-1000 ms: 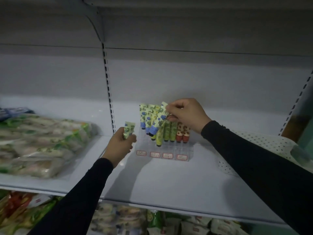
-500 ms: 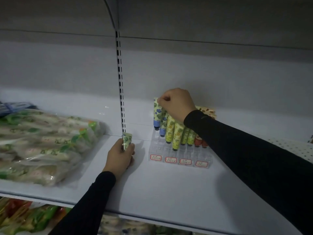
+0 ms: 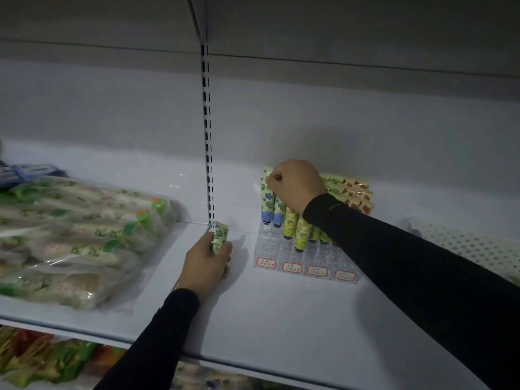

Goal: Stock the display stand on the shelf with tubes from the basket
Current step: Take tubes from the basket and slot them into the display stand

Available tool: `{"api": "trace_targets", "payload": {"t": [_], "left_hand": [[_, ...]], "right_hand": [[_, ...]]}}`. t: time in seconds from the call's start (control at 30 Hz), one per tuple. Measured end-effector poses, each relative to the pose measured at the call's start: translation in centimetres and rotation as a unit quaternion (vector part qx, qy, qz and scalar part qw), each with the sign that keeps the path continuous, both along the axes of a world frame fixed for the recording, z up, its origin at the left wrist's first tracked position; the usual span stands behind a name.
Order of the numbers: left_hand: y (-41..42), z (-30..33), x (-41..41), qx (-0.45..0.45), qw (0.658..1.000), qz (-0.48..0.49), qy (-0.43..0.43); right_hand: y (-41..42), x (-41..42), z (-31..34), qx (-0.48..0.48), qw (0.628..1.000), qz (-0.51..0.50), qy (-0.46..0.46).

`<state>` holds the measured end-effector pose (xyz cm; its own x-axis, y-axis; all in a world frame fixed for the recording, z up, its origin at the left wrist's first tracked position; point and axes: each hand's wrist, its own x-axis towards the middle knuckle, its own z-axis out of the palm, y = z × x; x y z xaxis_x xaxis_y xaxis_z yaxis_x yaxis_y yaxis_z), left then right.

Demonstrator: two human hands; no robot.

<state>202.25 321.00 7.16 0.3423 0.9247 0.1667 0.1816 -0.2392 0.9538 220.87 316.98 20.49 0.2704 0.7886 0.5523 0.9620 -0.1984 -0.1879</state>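
Note:
A clear tiered display stand (image 3: 306,266) with red-framed price labels sits on the white shelf (image 3: 281,319). Patterned tubes stand in it: blue-capped ones (image 3: 267,204) at the left, yellow-green ones (image 3: 301,232) beside them, orange-patterned ones (image 3: 357,192) at the back right. My right hand (image 3: 295,187) is over the stand's back left, fingers curled, pinching the top of a blue-flowered tube. My left hand (image 3: 206,263) rests on the shelf left of the stand and grips a green-patterned tube (image 3: 219,235). No basket is in view.
A large clear bag of green-and-white packets (image 3: 76,235) lies on the shelf at the left. A slotted upright (image 3: 208,136) runs up the back wall. A white perforated panel (image 3: 464,243) lies at the right. More packets fill the shelf below (image 3: 42,358).
My right hand moved down and back, setting the blue-flowered tube into the stand's back left. My left hand lowered onto the shelf, still holding its tube. The view shifted left.

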Motion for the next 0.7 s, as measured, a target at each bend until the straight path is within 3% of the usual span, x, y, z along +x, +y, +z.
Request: {"api": "trace_targets", "payload": {"t": [0.4, 0.7], "left_hand": [[-0.2, 0.1, -0.2, 0.0, 1.0, 0.005, 0.009], [-0.2, 0.0, -0.1, 0.0, 1.0, 0.006, 0.014]], "right_hand": [[1.3, 0.7, 1.2, -0.054, 0.994, -0.035, 0.092], [1.9, 1.0, 1.3, -0.069, 0.993, -0.041, 0.088]]}}
